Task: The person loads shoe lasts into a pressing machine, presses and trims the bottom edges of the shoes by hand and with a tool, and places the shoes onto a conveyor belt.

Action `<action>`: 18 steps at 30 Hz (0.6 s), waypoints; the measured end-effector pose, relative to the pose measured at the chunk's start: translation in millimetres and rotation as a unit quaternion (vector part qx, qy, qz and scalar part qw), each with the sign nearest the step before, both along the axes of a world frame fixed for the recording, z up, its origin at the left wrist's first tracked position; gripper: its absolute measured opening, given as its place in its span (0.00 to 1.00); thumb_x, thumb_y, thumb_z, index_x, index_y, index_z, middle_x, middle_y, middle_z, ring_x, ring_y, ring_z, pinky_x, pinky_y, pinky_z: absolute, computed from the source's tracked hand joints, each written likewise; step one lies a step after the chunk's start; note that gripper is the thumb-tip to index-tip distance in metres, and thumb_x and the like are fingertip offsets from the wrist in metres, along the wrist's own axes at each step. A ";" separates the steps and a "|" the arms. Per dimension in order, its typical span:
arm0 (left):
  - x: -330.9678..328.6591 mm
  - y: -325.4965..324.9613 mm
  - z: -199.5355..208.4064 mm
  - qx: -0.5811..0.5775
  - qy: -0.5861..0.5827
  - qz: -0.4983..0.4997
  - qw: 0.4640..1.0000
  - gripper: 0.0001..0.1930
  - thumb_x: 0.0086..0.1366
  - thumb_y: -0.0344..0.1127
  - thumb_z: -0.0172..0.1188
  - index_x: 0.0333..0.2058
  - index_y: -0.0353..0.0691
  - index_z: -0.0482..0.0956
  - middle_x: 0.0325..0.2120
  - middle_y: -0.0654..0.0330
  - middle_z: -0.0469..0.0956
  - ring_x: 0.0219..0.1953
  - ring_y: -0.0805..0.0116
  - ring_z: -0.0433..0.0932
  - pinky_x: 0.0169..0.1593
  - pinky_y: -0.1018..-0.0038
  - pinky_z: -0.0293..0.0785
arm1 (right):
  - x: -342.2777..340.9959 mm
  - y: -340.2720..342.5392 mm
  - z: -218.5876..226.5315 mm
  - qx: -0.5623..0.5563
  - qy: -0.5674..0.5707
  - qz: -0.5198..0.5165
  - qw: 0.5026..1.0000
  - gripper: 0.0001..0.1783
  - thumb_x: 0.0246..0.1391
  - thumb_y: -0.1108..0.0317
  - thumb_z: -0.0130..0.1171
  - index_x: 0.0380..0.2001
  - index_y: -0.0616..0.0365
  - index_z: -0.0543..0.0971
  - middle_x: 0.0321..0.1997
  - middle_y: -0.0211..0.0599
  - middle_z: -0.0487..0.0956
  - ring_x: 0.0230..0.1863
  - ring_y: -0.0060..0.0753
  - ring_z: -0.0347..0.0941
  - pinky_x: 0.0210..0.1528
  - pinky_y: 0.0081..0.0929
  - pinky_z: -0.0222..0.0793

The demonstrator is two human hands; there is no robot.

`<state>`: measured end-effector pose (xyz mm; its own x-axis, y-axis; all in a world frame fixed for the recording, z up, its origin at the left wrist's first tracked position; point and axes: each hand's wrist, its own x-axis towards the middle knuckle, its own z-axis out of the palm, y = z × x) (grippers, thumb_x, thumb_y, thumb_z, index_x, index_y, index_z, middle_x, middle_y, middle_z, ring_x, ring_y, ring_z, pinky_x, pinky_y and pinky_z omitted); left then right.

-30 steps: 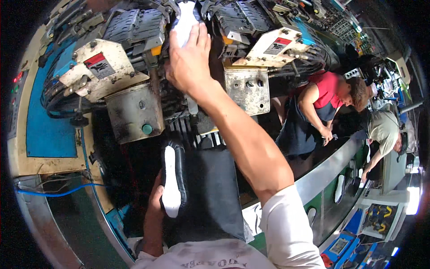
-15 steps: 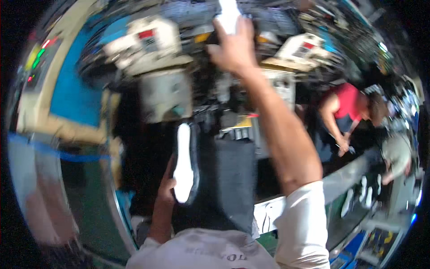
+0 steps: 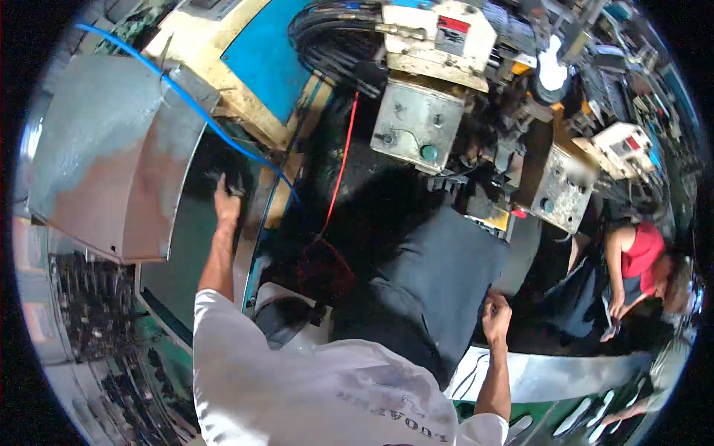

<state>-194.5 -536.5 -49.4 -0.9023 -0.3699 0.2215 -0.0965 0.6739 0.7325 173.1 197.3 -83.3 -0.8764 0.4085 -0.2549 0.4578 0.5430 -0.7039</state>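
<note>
My left hand reaches to the far left, over a green conveyor-like surface beside a rust-stained metal hood. Its fingers curl at a dark shape, too dim for me to make out. My right hand is closed in a loose fist beside my dark apron, with nothing visible in it. A white sole-shaped piece sits on the machine at the upper right, away from both hands.
The grey metal hood stands at left, crossed by a blue hose. Ahead are control boxes and a red cable. At right a person in red works; several white sole-shaped pieces lie below.
My view has turned left. My right hand has come down from the white piece on the machine. My left hand has swung left, and the white sole-shaped piece it held is out of sight.
</note>
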 end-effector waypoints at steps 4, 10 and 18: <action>-41.6 -11.1 9.4 0.007 -0.135 -0.014 0.991 0.24 0.69 0.30 0.60 0.64 0.36 0.82 0.55 0.49 0.87 0.58 0.60 0.84 0.64 0.65 0.77 | 38.9 -18.9 14.3 0.026 0.083 -0.101 0.991 0.16 0.67 0.72 0.60 0.56 0.63 0.85 0.54 0.54 0.87 0.55 0.53 0.85 0.60 0.41 0.80; 12.0 95.7 -88.5 0.395 -0.218 -0.297 0.842 0.24 0.82 0.43 0.50 0.65 0.31 0.75 0.64 0.47 0.79 0.66 0.50 0.79 0.69 0.57 0.76 | 173.6 -30.1 -20.7 0.131 0.033 -0.303 0.943 0.16 0.64 0.74 0.63 0.53 0.63 0.86 0.53 0.53 0.88 0.53 0.52 0.87 0.60 0.39 0.80; 131.2 390.5 -62.6 0.224 -0.201 -0.522 0.798 0.22 0.81 0.34 0.56 0.65 0.23 0.73 0.60 0.41 0.80 0.61 0.54 0.81 0.66 0.63 0.79 | 506.2 -92.4 -5.9 0.146 -0.157 -0.691 0.691 0.37 0.58 0.56 0.69 0.65 0.68 0.77 0.58 0.62 0.84 0.56 0.60 0.83 0.63 0.48 0.77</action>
